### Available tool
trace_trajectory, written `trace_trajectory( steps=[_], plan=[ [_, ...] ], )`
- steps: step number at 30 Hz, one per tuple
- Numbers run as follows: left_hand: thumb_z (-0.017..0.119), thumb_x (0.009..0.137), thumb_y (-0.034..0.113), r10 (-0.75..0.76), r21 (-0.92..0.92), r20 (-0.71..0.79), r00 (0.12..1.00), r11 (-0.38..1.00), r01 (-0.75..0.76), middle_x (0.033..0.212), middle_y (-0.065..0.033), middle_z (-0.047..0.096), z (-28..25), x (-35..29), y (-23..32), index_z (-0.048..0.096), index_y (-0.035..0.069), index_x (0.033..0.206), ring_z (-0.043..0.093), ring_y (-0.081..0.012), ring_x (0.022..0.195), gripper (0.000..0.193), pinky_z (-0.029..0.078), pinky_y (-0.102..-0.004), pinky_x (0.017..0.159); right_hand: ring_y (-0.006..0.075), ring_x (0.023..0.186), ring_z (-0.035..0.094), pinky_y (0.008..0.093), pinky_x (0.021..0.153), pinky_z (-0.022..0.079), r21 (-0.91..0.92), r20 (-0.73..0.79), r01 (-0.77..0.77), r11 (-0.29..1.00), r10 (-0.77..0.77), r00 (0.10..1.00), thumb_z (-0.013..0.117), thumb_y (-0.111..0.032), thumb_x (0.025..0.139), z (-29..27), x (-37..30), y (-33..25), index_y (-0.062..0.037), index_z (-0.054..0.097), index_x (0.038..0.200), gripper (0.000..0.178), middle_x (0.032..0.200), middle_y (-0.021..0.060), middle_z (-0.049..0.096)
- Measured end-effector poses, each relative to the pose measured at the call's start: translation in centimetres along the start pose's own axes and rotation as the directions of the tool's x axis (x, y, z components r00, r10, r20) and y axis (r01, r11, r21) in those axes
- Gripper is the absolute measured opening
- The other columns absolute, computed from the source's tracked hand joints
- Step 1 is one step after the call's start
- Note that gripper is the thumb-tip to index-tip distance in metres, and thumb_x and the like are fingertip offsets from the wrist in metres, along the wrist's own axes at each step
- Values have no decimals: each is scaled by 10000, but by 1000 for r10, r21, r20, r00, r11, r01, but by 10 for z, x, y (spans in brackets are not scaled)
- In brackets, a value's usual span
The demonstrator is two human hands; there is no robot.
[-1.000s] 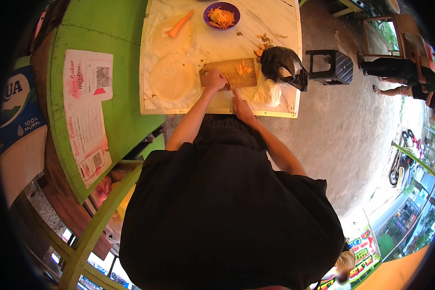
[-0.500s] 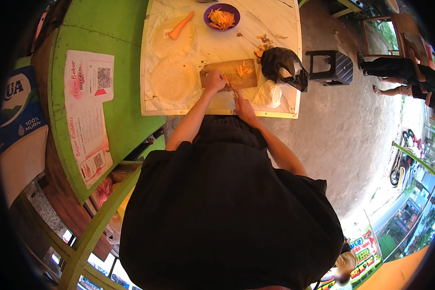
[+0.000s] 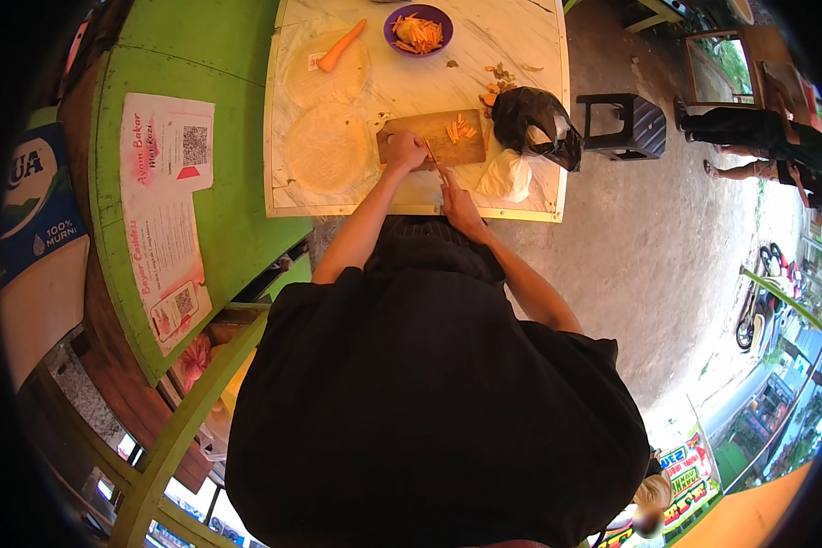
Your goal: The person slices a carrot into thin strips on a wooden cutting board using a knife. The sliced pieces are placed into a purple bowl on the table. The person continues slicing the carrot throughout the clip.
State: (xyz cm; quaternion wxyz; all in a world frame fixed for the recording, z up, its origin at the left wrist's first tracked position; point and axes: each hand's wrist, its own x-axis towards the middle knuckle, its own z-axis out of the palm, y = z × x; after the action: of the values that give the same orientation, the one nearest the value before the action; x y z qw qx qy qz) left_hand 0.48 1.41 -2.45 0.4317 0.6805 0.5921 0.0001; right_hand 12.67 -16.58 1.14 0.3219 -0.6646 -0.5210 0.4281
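Note:
A wooden cutting board (image 3: pixel 449 152) lies near the table's front edge. On its left part, my left hand (image 3: pixel 405 152) is closed, its fingers pressed down on a small piece of carrot that they mostly hide. My right hand (image 3: pixel 461 203) grips a knife (image 3: pixel 433 159), whose blade points up and left to the left hand's fingertips. Cut carrot sticks (image 3: pixel 462 130) are heaped on the board's right side. Farther off, a purple bowl (image 3: pixel 392 44) holds more carrot sticks, and a whole peeled carrot (image 3: pixel 342 44) rests to its left.
Two round, pale translucent discs (image 3: pixel 329 151) lie left of the board. Right of it are a black plastic bag (image 3: pixel 534 123), a whitish bag (image 3: pixel 507 178) and peelings (image 3: pixel 498 82). A black stool (image 3: pixel 626 128) stands beside the table; a green table (image 3: pixel 237 173) adjoins the left.
The knife and my right hand have shifted slightly at the left fingertips. My left hand stays in nearly the same place; the bowl, bags and carrot sticks look unmoved.

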Motion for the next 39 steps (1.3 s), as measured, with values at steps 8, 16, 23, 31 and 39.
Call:
trace_trajectory(
  steps=[8,16,23,31,39],
  plan=[
    [726,855,134,85,-11,-82,993,996,-87,833,-155,769,5,-3,-5,813,51,866,741,-280,791,121,599,-398,730,587,800,612,615,684,445,-6,-21,-13,1000,13,1000,444,-110,1088,5,-3,2,-150,359,1576,497,857,403,614],
    [733,812,127,163,-86,-269,949,978,-192,737,-157,721,23,-5,-17,742,42,741,718,-337,750,112,568,-450,699,586,808,606,604,678,439,8,-69,43,999,-42,997,456,-99,1087,8,0,-7,-119,369,1568,489,892,400,611],
    [768,860,144,158,-26,-239,958,985,-169,769,-136,756,19,-4,-19,787,17,850,743,-264,742,129,584,-380,695,580,837,620,608,683,455,-29,-33,-5,1000,4,999,454,-91,1085,14,3,0,-105,367,1560,483,987,389,638],
    [786,845,148,167,-49,-124,978,984,-174,817,-136,780,10,-4,-18,816,40,838,754,-252,754,112,590,-358,703,577,822,623,613,683,450,-18,-72,50,999,-51,996,452,-90,1085,16,3,2,-110,365,1561,485,979,384,644],
    [757,812,172,-75,163,31,997,984,69,736,-136,752,2,-5,10,810,65,759,730,-280,708,129,552,-372,624,540,701,620,609,634,467,-78,-62,94,992,-99,993,477,-56,1057,10,4,2,-93,316,1589,557,930,360,667]
  ],
)
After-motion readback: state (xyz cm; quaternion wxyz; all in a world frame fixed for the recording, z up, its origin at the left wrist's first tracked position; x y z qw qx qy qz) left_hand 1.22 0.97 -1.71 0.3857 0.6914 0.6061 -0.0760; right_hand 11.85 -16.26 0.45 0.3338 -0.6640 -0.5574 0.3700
